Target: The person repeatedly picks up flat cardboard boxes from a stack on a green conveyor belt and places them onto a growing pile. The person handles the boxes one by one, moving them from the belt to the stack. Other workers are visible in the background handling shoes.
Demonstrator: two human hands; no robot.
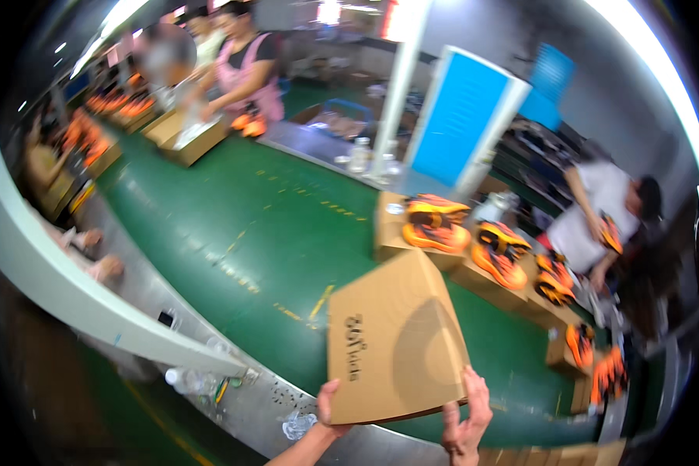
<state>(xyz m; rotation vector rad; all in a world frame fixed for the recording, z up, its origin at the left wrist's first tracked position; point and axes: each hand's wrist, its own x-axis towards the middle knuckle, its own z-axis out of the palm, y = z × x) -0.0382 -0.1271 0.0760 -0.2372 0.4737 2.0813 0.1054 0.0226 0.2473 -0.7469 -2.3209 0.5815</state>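
A brown cardboard shoe box (pixel 392 334) with dark print on one face is held up, tilted, over the green belt. My left hand (pixel 331 412) grips its lower left corner, the thumb against the printed face. At the lower right corner my right hand (pixel 467 415) is closed on the box, fingers along the side and thumb near the bottom edge. The box's inside and underside are hidden. Just beyond it, a pair of orange and black sports shoes (pixel 436 223) rests on another brown box.
Along the right side of the green belt (pixel 210 241), more orange shoes (pixel 501 252) sit on boxes. A co-worker in white (pixel 598 210) handles a shoe there; one in a pink apron (pixel 248 74) stands far off by an open box (pixel 185 138). A pale curved bar (pixel 78 287) crosses at left.
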